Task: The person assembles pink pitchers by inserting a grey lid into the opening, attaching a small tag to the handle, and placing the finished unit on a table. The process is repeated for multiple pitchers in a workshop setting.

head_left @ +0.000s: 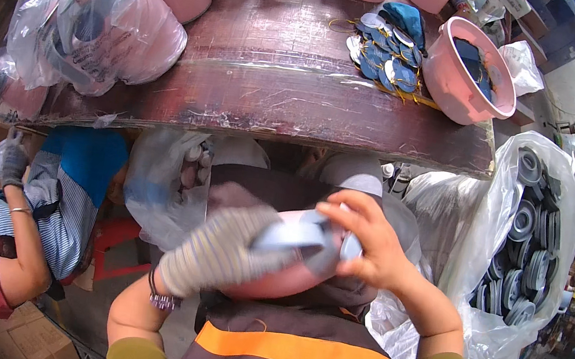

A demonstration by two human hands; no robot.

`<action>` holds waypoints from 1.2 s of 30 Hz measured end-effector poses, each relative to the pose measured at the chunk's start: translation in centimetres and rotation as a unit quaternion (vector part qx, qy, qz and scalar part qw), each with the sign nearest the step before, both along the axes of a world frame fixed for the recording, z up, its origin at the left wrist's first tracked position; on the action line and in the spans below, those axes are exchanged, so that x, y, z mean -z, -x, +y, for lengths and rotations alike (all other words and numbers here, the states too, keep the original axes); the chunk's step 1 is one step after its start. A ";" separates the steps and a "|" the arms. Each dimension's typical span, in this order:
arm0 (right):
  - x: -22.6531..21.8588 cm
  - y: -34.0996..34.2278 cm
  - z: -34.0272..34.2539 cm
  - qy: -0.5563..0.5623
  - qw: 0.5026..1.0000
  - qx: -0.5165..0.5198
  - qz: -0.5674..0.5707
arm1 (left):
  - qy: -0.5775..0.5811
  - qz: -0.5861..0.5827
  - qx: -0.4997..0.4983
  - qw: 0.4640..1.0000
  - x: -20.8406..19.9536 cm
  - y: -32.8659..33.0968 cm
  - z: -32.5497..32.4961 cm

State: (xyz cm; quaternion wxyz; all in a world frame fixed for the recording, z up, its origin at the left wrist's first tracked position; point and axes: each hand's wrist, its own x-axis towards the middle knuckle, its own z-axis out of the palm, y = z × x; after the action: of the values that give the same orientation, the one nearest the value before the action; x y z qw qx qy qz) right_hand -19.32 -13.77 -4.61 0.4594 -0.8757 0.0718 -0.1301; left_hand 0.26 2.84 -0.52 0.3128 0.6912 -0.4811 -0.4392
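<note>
Held over the person's lap, just below the near edge of the dark wooden tabletop (269, 97), a pink pot (282, 273) lies in the gloved left hand (219, 254), whose grip is wrapped shut around its side. The bare right hand (373, 249) has its fingers clamped on a grey-blue handle piece (302, 236) at the pot's rim. The step in hand looks like fitting that piece; seating it likely calls for steady pressure while the pot is braced.

Tags (390, 53) on table (276, 98), left of bucket (458, 93)
</note>
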 end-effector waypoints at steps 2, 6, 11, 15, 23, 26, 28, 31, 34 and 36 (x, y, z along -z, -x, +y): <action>-0.1 -0.4 -0.4 -0.054 0.998 0.016 0.020 | 0.023 0.075 0.076 0.994 -0.8 0.5 0.3; -1.2 -1.5 -1.3 -0.049 0.998 -0.007 0.029 | -0.171 0.420 0.030 0.891 -1.0 0.2 -0.1; -2.3 -4.4 -3.1 -0.034 0.995 -0.064 0.073 | -0.118 0.434 -0.037 0.893 -0.6 2.0 -0.3; 0.4 -7.0 -7.0 -0.232 0.970 -0.064 0.047 | -0.109 0.422 -0.141 0.889 0.1 3.3 -0.6; 9.4 -6.5 -21.6 0.490 0.778 0.390 0.046 | -0.071 0.485 -0.207 0.847 2.3 3.1 -1.4; 9.5 -6.4 -21.7 0.479 0.781 0.398 0.048 | -0.061 0.479 -0.208 0.851 2.7 2.8 -2.0; 9.3 -6.5 -21.7 0.510 0.769 0.385 -0.008 | -0.053 0.483 -0.210 0.848 3.0 2.9 -2.1; 8.6 -6.2 -21.4 0.447 0.819 0.358 -0.022 | -0.032 0.482 -0.215 0.849 3.1 2.9 -2.4; 8.3 -5.3 -21.4 0.353 0.866 0.347 -0.075 | -0.014 0.482 -0.221 0.848 3.2 3.2 -2.4; 7.3 -4.8 -21.6 0.316 0.854 0.401 -0.098 | -0.004 0.482 -0.228 0.846 3.5 3.2 -2.2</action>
State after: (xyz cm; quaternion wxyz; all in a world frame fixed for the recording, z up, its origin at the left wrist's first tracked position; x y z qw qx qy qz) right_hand -14.50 -35.37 -11.91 0.0703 -0.8519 0.3264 -0.4035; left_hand -2.98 0.63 -3.97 0.5938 0.4837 -0.0971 -0.6356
